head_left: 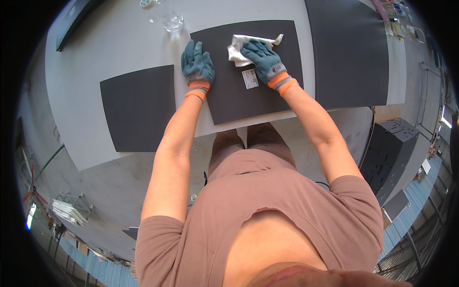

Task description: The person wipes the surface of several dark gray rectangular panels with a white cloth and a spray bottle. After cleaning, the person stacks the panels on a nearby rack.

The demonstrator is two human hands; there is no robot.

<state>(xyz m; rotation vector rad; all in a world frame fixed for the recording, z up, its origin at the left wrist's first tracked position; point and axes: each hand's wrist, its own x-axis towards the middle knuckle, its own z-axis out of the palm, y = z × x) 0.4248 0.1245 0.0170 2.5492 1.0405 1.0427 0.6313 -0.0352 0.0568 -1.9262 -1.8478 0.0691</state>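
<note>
A dark grey flat panel [229, 97] lies on the light worktable [143, 46] in front of me. My right hand [262, 59], in a blue-green coated work glove with an orange cuff, presses a crumpled white cloth [236, 53] on the panel's upper part. Below the cloth, a white printed label [250, 79] is on the panel. My left hand [198, 62], gloved alike, rests at the panel's left edge with its fingers extended and nothing in it.
Another dark panel [140, 111] lies at left, and a larger one [349, 57] at right. A clear plastic bottle [173, 21] stands beyond my left hand. Dark stacked panels [383, 154] stand beside the table at right. A dark curved-looking piece [77, 21] is at far left.
</note>
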